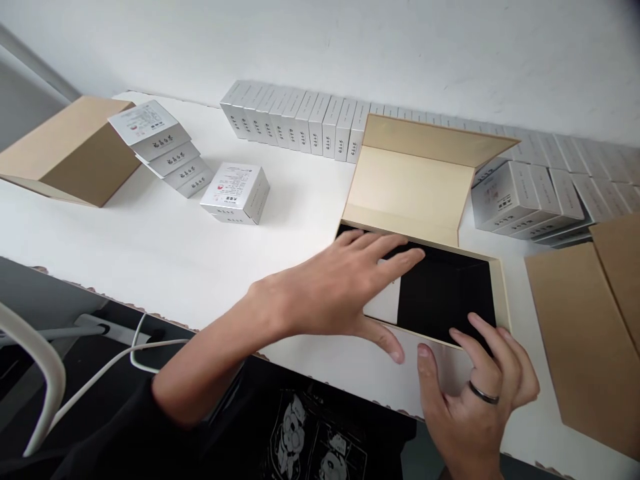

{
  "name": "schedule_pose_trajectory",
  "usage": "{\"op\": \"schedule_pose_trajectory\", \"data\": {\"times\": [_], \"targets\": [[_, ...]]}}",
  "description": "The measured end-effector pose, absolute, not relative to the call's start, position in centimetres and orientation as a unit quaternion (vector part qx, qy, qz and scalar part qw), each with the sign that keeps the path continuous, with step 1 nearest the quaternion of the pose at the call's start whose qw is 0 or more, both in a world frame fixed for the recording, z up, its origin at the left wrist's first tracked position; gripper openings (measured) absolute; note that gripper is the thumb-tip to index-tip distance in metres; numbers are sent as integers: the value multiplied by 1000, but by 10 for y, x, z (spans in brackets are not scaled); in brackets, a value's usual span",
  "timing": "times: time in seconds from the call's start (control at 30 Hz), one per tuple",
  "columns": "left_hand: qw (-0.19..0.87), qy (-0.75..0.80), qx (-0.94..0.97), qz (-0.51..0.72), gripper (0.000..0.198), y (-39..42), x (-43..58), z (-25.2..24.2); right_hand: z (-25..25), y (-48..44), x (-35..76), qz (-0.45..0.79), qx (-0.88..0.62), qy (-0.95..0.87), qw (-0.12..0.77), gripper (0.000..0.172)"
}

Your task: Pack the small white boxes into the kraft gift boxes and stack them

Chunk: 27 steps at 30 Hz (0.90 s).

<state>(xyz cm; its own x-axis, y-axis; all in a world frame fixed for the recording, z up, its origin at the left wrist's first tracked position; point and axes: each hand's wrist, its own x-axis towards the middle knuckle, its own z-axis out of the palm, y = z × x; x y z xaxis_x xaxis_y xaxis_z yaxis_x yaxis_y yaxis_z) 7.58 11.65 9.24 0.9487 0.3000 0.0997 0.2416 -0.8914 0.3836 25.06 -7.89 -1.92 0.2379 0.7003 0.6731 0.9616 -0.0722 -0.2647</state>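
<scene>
A gift box [501,293] with a cream inner lid and a black interior stands open on the table. My left hand [335,283] is stretched over its left half, fingers spread and thumb past the front wall. Partly hidden beneath that palm, a white small carton [387,300] lies inside the gift box. My right hand [475,393], wearing a dark ring, is at the front right corner. Its fingers are apart, with fingertips over the front rim and the thumb outside; whether they touch the rim I cannot tell.
Silver-white cartons [303,123] stand in a long row by the wall, with more cartons [520,197] at the right. A leaning stack [170,150] and a short stack [237,190] sit at the left. Brown boxes [75,147] [580,333] flank the table [165,247]. White cables [100,373] hang below its edge.
</scene>
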Motion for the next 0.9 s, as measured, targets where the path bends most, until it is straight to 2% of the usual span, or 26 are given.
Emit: {"op": "schedule_pose_trajectory", "data": {"times": [0.07, 0.13, 0.17, 0.23, 0.27, 0.33, 0.43, 0.63, 0.77, 0.9], "targets": [[147, 186, 940, 246, 69, 124, 61, 84, -20, -79, 251, -189, -709, -585, 346, 40], [66, 354, 841, 403, 44, 136, 39, 74, -20, -79, 251, -190, -708, -585, 347, 39], [28, 462, 765, 449, 44, 143, 27, 69, -20, -79, 251, -191, -708, -584, 348, 38], [8, 647, 616, 449, 68, 159, 1, 61, -20, -79, 251, -195, -708, -582, 348, 37], [30, 712, 565, 417, 80, 166, -11, 59, -20, -79, 251, -197, -708, -581, 349, 37], [107, 778, 510, 352, 88, 176, -30, 56, -20, -79, 251, -200, -705, -584, 351, 37], [151, 773, 525, 321, 79, 179, -39, 56, -20, -79, 252, -203, -700, -587, 351, 40], [115, 788, 542, 270, 69, 182, -31, 59, -22, -80, 253, -204, -703, -583, 354, 42], [147, 789, 547, 238, 75, 184, -40, 62, -21, -79, 252, -202, -703, -581, 356, 39], [196, 701, 599, 334, 69, 172, -40, 74, -21, -78, 251, -196, -709, -576, 357, 37]]}}
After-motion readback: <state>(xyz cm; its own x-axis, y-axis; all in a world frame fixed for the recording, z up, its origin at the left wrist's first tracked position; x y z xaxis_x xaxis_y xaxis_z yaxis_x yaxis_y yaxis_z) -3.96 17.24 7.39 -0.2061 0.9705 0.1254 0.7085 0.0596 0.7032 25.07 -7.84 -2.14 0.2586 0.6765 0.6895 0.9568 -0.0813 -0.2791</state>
